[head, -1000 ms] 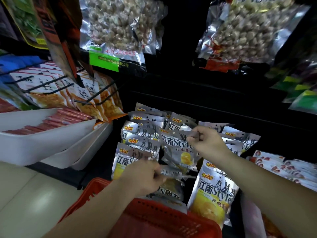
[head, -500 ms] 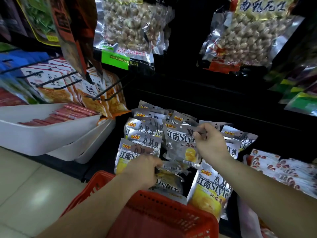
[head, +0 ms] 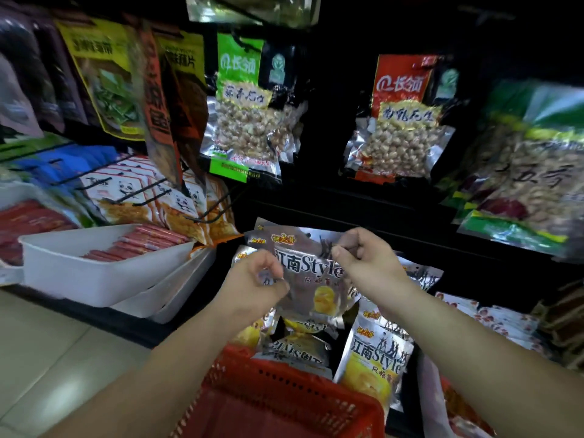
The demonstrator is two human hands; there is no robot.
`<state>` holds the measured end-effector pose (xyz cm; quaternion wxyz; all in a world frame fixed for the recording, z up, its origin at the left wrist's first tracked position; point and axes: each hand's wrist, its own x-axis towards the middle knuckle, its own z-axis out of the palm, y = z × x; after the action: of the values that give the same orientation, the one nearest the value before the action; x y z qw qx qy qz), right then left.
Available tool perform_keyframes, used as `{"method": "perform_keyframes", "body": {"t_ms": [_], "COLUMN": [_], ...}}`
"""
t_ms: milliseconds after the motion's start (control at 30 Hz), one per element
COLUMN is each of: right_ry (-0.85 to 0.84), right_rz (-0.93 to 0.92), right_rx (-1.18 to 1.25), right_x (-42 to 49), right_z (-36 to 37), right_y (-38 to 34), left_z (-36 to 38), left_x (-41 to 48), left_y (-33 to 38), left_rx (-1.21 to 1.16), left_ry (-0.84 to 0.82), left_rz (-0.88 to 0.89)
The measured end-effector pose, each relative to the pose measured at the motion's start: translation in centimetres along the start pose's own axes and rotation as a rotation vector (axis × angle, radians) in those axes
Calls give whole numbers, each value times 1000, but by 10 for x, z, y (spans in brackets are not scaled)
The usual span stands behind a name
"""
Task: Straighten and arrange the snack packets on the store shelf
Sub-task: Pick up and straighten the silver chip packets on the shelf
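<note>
A silver snack packet (head: pixel 311 279) with yellow fruit art and "Style" lettering is lifted in front of the low shelf. My left hand (head: pixel 257 287) pinches its left edge, and my right hand (head: pixel 363 263) pinches its top right corner. Behind and below it lie more of the same silver packets (head: pixel 374 363), some upright, some tipped or upside down (head: pixel 297 347). Part of the pile is hidden by my hands and the held packet.
A red plastic basket (head: pixel 284 403) sits just below my arms. White trays (head: pixel 94 279) with red sausage sticks stand at left, panda packets (head: pixel 132 197) on black hooks above them. Peanut bags (head: pixel 252 121) (head: pixel 401 121) hang overhead. Red-and-white packets (head: pixel 493 320) lie at right.
Both hands have risen and come together on one silver packet, lifting it off the pile. The view has tilted upward, showing more of the hanging peanut bags.
</note>
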<state>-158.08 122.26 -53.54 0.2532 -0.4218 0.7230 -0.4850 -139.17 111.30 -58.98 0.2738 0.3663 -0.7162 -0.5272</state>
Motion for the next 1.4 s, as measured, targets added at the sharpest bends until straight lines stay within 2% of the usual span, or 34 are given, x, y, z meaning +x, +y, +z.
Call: {"method": "perform_keyframes", "body": {"t_ms": [133, 233, 367, 467, 500, 567, 633, 733, 867, 933, 1100, 1400], "right_ry": [31, 28, -92, -84, -88, -122, -175, -235, -238, -237, -310, -292], "right_rz": [35, 101, 235, 243, 231, 192, 153, 142, 165, 170, 213, 168], "right_rx": [286, 475, 500, 405, 370, 288, 232, 220, 250, 257, 265, 203], "right_x": [-37, -64, -81, -84, -85, -84, -85, -82, -78, -80, -84, -93], "right_z": [2, 8, 22, 30, 31, 33, 34, 37, 38, 39, 38, 43], "right_y": [-28, -31, -15, -11, -14, -12, -12, -8, 1, 3, 3, -3], "left_z": [-26, -36, -41, -40, -43, -50, -49, -38, -36, -36, -33, -42], "left_x": [-32, -56, -82, -83, -82, -80, -79, -78, -69, -68, -69, -76], "left_y": [41, 50, 43, 29, 31, 43, 54, 54, 46, 44, 40, 32], "left_rx": [-136, -90, -112, -7, 126, 392, 432, 233, 109, 66, 77, 206], "left_ry": [-11, 42, 141, 213, 235, 216, 78, -31, 89, 95, 107, 99], "left_rz": [66, 85, 2, -56, 15, 269, 390, 279, 144, 73, 44, 66]}}
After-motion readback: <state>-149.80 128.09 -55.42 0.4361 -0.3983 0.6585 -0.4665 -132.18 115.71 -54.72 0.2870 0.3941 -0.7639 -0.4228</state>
